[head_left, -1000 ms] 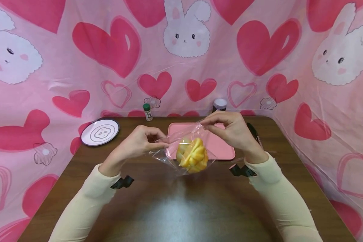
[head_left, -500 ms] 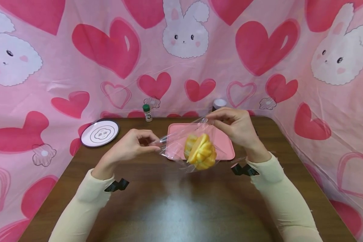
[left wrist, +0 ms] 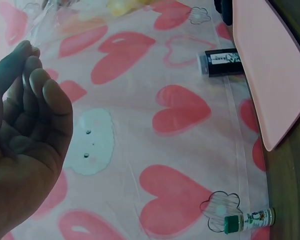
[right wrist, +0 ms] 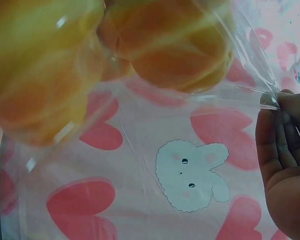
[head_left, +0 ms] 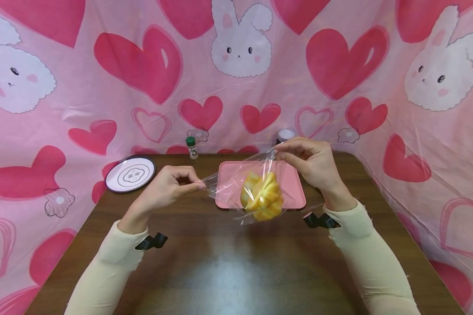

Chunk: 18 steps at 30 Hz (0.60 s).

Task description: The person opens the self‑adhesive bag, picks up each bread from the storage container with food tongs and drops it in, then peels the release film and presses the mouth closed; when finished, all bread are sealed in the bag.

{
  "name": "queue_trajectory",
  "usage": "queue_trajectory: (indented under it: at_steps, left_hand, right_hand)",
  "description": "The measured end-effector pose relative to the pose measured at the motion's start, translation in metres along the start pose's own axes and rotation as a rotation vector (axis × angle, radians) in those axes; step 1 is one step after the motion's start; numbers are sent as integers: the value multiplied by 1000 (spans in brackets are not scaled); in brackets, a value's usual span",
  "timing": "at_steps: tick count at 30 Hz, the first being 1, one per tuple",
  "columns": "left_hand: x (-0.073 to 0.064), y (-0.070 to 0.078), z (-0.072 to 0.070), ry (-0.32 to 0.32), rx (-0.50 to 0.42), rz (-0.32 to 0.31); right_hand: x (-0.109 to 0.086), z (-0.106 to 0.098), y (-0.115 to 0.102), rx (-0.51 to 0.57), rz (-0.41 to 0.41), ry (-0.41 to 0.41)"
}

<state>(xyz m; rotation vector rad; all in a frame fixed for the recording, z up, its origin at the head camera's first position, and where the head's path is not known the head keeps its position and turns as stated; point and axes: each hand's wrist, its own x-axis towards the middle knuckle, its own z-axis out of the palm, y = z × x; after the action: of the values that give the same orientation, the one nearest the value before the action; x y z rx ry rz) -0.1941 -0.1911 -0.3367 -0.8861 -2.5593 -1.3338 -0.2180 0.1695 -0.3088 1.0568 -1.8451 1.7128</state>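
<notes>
A clear plastic bag point(head_left: 228, 188) is stretched between both hands above the table. Inside it sit yellow, ridged, bread-like pieces point(head_left: 265, 197), which fill much of the right wrist view. My left hand point(head_left: 169, 186) pinches the bag's left edge between thumb and fingertips; in the left wrist view the left hand point(left wrist: 30, 120) shows the same pinch at the film. At the upper right corner of the bag, my right hand point(head_left: 313, 164) pinches the film, higher than the left. The filled end hangs nearer the right hand, overlapping the pink tray point(head_left: 293, 192) in the head view.
A white plate with a dark rim point(head_left: 131, 174) lies at the back left. A small green-capped shaker point(head_left: 192, 148) and a white-lidded jar point(head_left: 286, 134) stand at the table's back edge. Behind is a pink curtain with hearts and rabbits.
The bag with its yellow pieces has shifted right. My left hand has moved left and my right hand right and slightly up, drawing the film out wider between them.
</notes>
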Motion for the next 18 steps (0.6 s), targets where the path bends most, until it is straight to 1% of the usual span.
queue_trajectory:
  at_steps: [2, 4, 8, 11, 13, 15, 18]
  left_hand:
    - [1, 0, 1, -10, 9, 18]
    - [3, 0, 3, -20, -8, 26]
    - [8, 1, 8, -77, -43, 24]
    - [12, 3, 16, -95, -19, 23]
    - [16, 6, 22, -84, 15, 37]
    - [19, 8, 28, -67, 46, 61]
    - [22, 13, 35, -29, 88, 99]
  right_hand:
    - [0, 0, 0, 4, -5, 3]
    - [1, 0, -1, 8, -13, 2]
    - [0, 3, -1, 1, -14, -23]
    - [-1, 7, -1, -21, -3, -49]
    - [-1, 9, -1, -41, 5, -63]
    - [-1, 10, -1, -86, 6, -76]
    - [-2, 13, -2, -135, 3, -96]
